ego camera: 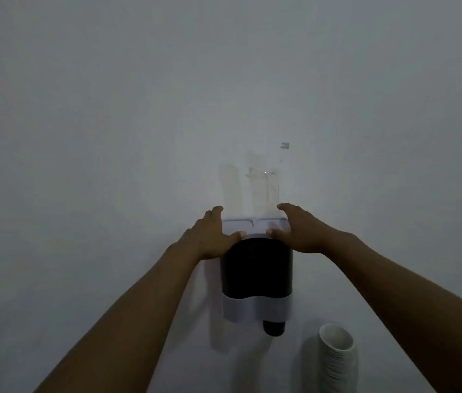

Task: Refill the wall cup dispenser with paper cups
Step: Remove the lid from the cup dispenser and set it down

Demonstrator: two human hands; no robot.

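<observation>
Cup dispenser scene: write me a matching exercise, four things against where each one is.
Things:
1. left hand
2. right hand
3. stack of paper cups
4. dark cup

Places:
A. sticking out under the dispenser
B. on the dispenser's top right edge
C. standing lower right of the dispenser
D. on the dispenser's top left edge

Pairs: 1-D, 2-B, 3-C, 4-A

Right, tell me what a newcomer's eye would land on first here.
First the dark cup dispenser mounted on the pale wall, centre frame, with the left hand and right hand on either side of its top. Next, the stack of white paper cups at lower right, below the dispenser.
</observation>
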